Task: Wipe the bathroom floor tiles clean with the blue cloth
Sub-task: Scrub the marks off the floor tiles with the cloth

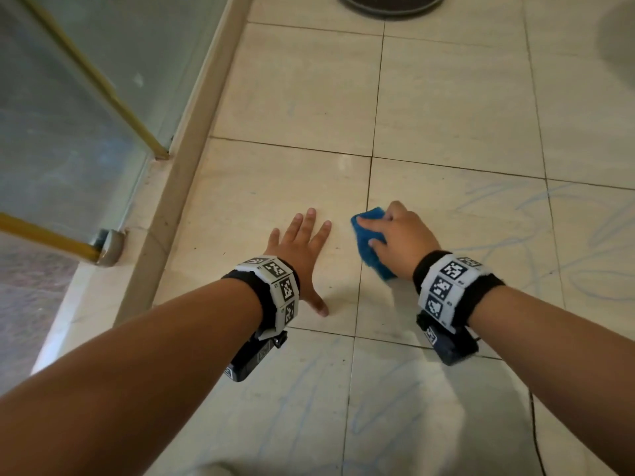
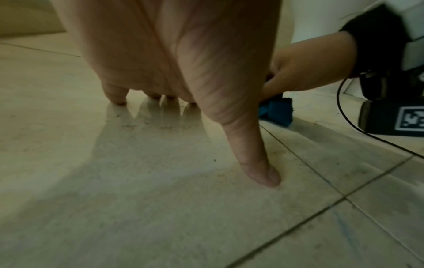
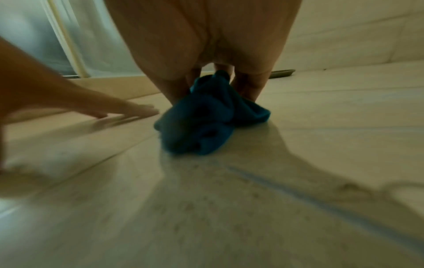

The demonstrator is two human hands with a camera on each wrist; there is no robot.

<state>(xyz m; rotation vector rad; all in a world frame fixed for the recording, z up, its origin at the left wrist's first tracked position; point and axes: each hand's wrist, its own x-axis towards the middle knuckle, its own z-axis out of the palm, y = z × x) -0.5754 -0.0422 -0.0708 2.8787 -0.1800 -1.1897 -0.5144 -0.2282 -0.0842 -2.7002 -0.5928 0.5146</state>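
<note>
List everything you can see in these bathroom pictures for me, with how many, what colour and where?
blue cloth: one, blue, bunched on the floor under the right hand.
floor tiles: many, cream with dark grout, all across the view.
scribble marks: several, faint blue, on tiles to the right and near the bottom.
glass door: one, clear with a yellow frame, at left behind a beige kerb.
round object: one, dark, at the top edge, cut off.
wrist bands: two, black with white coded tags, one per wrist.
left hand: one, fingers spread flat on a tile.
right hand: one, gripping the cloth.
</note>
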